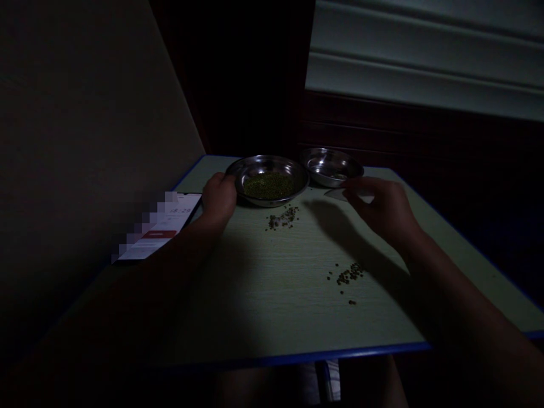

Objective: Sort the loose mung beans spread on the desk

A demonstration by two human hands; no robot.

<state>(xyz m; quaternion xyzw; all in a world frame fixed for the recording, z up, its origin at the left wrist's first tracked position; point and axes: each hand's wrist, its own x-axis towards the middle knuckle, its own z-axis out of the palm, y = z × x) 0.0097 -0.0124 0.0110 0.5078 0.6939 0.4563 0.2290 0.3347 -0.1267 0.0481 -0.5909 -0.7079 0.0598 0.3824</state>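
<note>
My left hand is closed on the left rim of a shiny metal bowl, which holds many small green beans, seemingly mung beans. Beyond my right hand stands a second metal bowl with a little pale stuff at its bottom. The fingers of that hand are pinched together near this bowl's front rim; what they hold is too dark to make out. A thin pale pointed piece shows beside the fingertips. A small heap of beans with whitish bits lies before the first bowl.
Another scatter of brownish beans lies nearer on the light green table, which has a blue edge. A phone with a lit screen lies at the left edge by the wall. The scene is dim.
</note>
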